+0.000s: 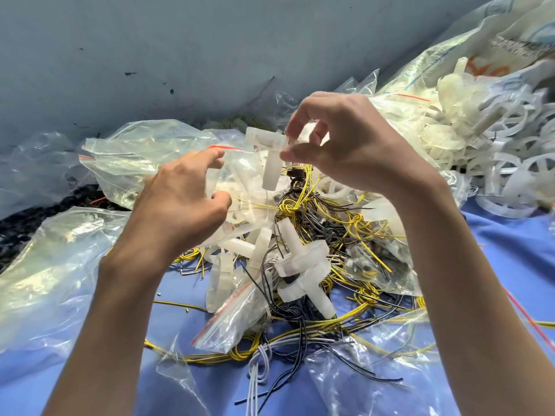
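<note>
My right hand (339, 139) pinches a white T-shaped plastic part (268, 154) between thumb and fingers, holding it up above a heap. My left hand (180, 202) is just left of that part, fingers curled and apart from it, in front of a clear zip bag (135, 154). Whether the left hand holds the bag I cannot tell. Below lies a similar white plastic part (303, 265) with a round flange, tangled in yellow and black wires (324, 217).
Clear zip bags (51, 265) lie all around on a blue cloth (516, 253). A heap of white plastic wheels (510, 172) fills the back right. Grey-white wires (258, 364) trail toward me. A blue-grey wall (180, 55) rises behind.
</note>
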`<control>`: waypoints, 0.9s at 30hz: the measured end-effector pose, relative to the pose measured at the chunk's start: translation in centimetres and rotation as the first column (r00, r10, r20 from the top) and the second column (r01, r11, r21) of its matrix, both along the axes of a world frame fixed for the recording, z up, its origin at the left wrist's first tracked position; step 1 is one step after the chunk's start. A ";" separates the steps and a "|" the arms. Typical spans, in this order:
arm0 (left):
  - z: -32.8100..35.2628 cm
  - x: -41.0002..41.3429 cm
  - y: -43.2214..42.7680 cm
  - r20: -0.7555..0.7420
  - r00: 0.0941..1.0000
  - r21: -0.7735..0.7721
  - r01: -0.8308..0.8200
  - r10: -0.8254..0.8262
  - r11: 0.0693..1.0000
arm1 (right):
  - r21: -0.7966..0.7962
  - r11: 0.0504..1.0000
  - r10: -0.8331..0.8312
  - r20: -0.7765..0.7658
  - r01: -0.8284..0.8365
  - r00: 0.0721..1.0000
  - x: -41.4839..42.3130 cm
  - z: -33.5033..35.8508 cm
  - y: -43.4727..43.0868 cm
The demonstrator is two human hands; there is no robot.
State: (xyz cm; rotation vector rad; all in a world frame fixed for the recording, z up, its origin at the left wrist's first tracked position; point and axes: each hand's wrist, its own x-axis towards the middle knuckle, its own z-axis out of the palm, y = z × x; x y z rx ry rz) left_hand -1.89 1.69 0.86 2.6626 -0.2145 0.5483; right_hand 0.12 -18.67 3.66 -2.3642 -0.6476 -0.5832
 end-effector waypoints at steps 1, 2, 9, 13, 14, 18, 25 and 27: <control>0.0 0.0 -0.1 0.001 1.000 -0.003 0.002 -0.002 1.000 | 0.021 1.000 0.016 0.012 -0.016 1.000 -0.1 0.1 0.1; 0.0 0.0 -0.1 0.006 1.000 -0.011 0.003 -0.003 1.000 | 0.035 0.999 0.031 0.018 -0.031 0.999 -0.2 0.1 0.2; 0.0 -0.1 0.1 0.105 0.994 -0.132 -0.007 0.021 0.991 | -0.027 0.986 0.161 -0.046 -0.163 0.986 -0.7 0.2 0.6; 0.0 0.0 0.0 0.099 0.995 -0.151 0.003 0.013 0.988 | -0.030 0.977 0.207 -0.049 -0.209 0.977 -1.1 0.4 0.6; 0.0 0.1 0.0 0.093 0.996 -0.162 0.008 0.007 0.987 | -0.034 0.975 0.219 -0.063 -0.221 0.974 -1.2 0.5 0.6; -0.2 0.3 0.2 0.098 0.995 -0.202 0.039 -0.019 0.979 | -0.049 0.965 0.248 -0.133 -0.256 0.960 -1.3 0.5 0.7; -0.1 0.1 -0.1 0.085 0.991 -0.157 0.116 -0.104 0.981 | -0.079 0.972 0.206 -0.167 -0.222 0.964 -1.1 0.0 0.8; -0.1 -0.1 -0.4 0.068 0.987 -0.120 0.155 -0.147 0.981 | -0.091 0.974 0.189 -0.172 -0.207 0.967 -1.0 -0.1 0.9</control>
